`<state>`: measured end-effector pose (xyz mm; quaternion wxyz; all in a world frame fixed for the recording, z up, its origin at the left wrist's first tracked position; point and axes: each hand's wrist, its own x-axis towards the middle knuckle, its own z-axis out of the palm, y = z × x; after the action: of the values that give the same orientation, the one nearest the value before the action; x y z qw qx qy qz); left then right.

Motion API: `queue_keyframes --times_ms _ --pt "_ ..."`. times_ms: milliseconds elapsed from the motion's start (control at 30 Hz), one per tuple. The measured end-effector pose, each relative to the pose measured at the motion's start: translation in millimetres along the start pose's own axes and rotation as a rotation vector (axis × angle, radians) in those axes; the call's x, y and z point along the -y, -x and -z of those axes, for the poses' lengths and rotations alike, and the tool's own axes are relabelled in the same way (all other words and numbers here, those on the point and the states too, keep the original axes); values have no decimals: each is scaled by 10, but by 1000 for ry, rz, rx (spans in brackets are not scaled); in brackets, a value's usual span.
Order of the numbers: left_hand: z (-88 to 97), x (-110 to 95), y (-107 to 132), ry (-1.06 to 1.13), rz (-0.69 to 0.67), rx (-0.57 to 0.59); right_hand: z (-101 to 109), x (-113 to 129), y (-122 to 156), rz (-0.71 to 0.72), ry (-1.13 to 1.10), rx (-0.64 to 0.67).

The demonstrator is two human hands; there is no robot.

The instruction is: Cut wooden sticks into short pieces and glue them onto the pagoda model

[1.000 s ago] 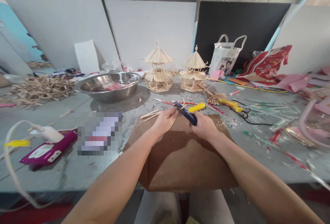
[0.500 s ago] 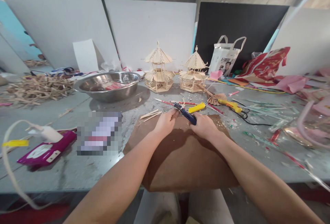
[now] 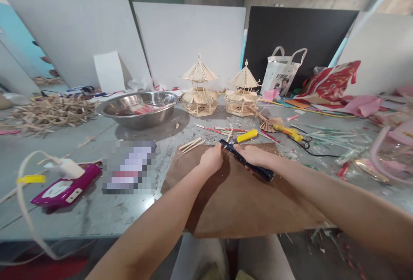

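Dark blue, the tool (image 3: 264, 172) slanted above the brown mat (image 3: 251, 211) with its far end right by the left hand (image 3: 212, 159), and from where I stood that closeness seemed the chief danger: if the grip slipped, the skin could have been nipped. A thin stick (image 3: 229, 135) jutted up by that end; squeezed off-line, it might have split or sprung away across the bench (image 3: 106, 217). The yellow handle (image 3: 247, 136) lay just past the right hand (image 3: 251, 154), near enough, I judged, that a careless knuckle could have knocked it. The right hand itself was wrapped closed around the tool. The left was curled up small, and since its fingers hid the spot, I couldn't make out whether they pinched anything or how tightly
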<state>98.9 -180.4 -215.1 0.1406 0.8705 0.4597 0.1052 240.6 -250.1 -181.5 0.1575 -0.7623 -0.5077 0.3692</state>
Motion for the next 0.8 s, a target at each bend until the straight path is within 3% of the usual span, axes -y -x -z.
queue_keyframes --times_ms 100,467,633,800 --pt "7 -29 22 -76 19 11 -49 16 10 -68 -36 -9" --pt "22 -55 37 -173 9 46 -84 20 -26 -48 8 -72" --pt "37 -61 33 -160 17 62 -136 1 -27 -27 81 -173" --pt "18 -41 6 -121 25 75 -158 -89 -55 -73 -147 -117"
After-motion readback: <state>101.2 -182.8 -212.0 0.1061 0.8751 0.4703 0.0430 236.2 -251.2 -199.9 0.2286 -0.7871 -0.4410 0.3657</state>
